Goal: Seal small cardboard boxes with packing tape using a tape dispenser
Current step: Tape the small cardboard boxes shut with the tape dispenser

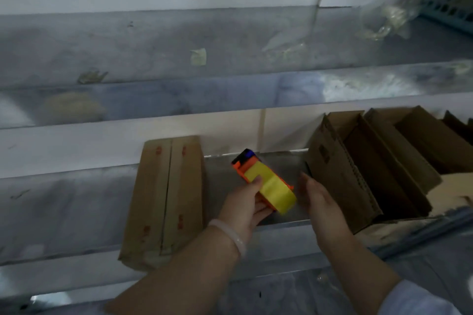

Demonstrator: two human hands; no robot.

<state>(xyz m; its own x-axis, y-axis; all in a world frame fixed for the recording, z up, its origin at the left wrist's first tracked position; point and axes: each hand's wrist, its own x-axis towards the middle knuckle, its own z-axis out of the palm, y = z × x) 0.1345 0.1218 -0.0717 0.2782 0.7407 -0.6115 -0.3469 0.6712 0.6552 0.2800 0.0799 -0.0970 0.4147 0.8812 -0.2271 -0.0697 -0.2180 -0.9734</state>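
An orange tape dispenser point(266, 181) with a yellow tape roll and a dark blue tip is gripped in my left hand point(245, 206), thumb on the yellow tape. My right hand point(321, 203) is flat, fingers together, just right of the dispenser and against the near wall of an open cardboard box point(340, 176). A closed cardboard box point(166, 199) with red print and a centre seam lies to the left of my left hand.
The boxes rest on a grey metal bench point(64, 207) with stepped ledges. More open cardboard boxes point(409, 135) stand in a row at the right. Crumpled clear tape scraps point(384, 23) lie on the upper ledge. A white wall is behind.
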